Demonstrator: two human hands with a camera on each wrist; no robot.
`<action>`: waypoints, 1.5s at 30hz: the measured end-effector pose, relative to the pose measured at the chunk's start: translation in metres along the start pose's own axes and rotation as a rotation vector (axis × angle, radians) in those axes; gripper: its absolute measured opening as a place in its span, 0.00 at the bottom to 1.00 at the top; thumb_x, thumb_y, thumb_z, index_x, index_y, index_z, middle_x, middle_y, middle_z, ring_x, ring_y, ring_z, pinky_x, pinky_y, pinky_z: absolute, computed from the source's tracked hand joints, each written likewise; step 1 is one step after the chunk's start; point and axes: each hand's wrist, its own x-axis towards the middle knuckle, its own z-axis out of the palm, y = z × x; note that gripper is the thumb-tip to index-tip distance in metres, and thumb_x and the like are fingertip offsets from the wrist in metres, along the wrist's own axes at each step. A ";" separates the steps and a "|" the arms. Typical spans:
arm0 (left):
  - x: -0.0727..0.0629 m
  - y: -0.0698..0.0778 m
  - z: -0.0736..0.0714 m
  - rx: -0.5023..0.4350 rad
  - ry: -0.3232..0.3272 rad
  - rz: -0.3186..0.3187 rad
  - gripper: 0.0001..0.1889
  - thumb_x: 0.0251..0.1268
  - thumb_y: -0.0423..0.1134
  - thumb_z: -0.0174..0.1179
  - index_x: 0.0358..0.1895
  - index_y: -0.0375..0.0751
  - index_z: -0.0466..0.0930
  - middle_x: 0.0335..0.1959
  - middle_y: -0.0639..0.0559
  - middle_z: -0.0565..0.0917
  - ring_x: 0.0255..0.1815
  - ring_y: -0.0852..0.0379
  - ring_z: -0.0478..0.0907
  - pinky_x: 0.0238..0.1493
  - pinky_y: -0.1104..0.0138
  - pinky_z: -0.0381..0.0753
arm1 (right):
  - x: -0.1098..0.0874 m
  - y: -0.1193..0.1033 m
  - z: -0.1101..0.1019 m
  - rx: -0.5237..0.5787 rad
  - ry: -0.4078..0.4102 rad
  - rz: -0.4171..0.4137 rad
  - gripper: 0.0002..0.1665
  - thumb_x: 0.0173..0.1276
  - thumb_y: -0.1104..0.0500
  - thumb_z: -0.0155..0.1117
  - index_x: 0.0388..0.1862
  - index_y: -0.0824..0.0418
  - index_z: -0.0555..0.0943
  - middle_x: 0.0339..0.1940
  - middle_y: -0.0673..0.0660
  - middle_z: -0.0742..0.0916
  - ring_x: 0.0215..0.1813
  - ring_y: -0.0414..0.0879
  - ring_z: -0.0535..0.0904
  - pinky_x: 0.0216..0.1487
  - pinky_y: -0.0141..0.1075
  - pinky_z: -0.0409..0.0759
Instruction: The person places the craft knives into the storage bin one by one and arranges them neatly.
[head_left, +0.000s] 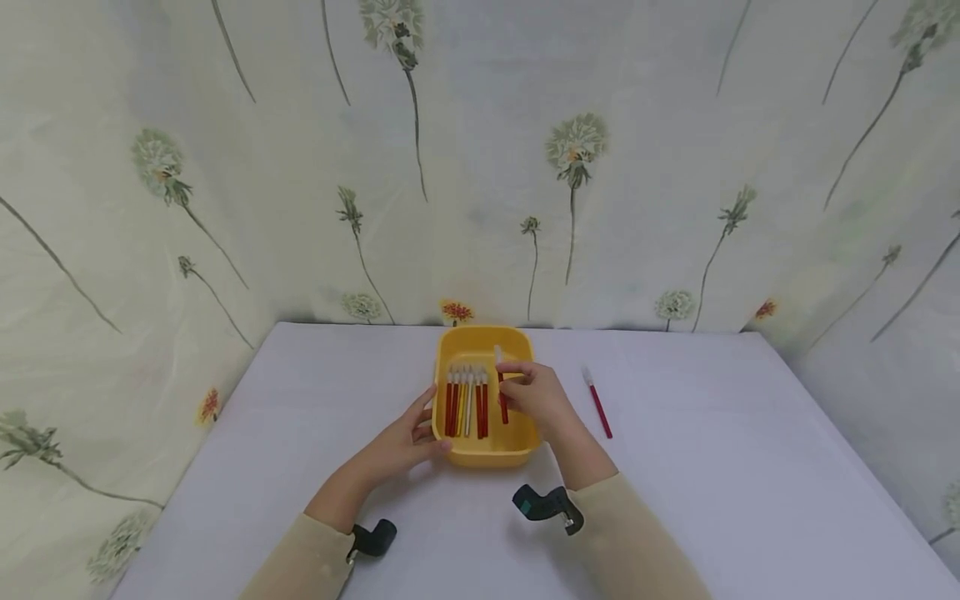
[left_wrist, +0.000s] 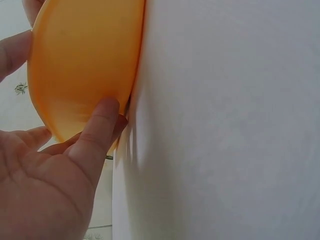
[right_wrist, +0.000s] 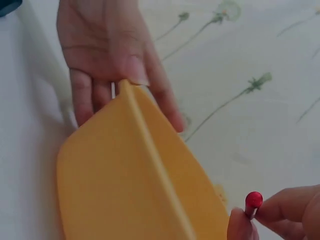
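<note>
My right hand pinches a slim red pen-like stick with a whitish tip between thumb and fingers, over the right half of a yellow plastic tray. The stick's round red end shows in the right wrist view. At the tray's left front corner, my left hand holds the tray, its thumb on the rim and its fingers along the outer wall. Inside, on the left, several similar sticks lie side by side in red, yellow and white, pale tips pointing away from me.
Another red stick with a pale tip lies on the white tabletop, right of the tray. Behind the table's back edge hangs a cloth printed with dandelions. Dark wrist cameras sit at both sleeves.
</note>
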 end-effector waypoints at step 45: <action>-0.001 -0.002 -0.002 0.027 -0.022 0.028 0.51 0.64 0.54 0.67 0.82 0.59 0.41 0.76 0.44 0.63 0.73 0.45 0.67 0.70 0.49 0.67 | 0.015 0.018 0.035 -0.286 0.127 -0.072 0.21 0.77 0.65 0.50 0.66 0.65 0.75 0.43 0.59 0.81 0.37 0.47 0.75 0.33 0.33 0.72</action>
